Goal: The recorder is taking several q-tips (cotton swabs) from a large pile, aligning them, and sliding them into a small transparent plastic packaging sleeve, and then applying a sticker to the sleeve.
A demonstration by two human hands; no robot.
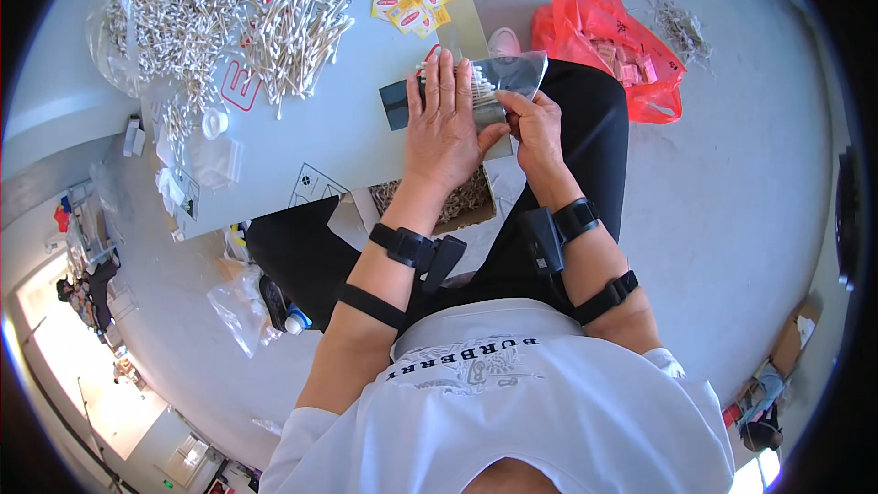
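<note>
My left hand (441,133) lies flat with its fingers stretched out, palm down over a row of cotton swabs (482,87). White swab tips show beyond its index finger. Under the swabs is a flat, dark piece (394,106), mostly hidden by this hand. A clear, greyish plastic bag (523,71) sticks out on the right, over the table's corner. My right hand (538,126) is closed in a pinch at the bag's near side, close to the swab ends. Its lower fingers are partly hidden.
Loose cotton swabs (297,41) and a big clear bag of them (174,14) cover the table's (366,146) left. Yellow cards (413,2) lie farther back. Below the edge stands a cardboard box (476,213) of swabs. A red bag (572,14) with pink packs rests to the right.
</note>
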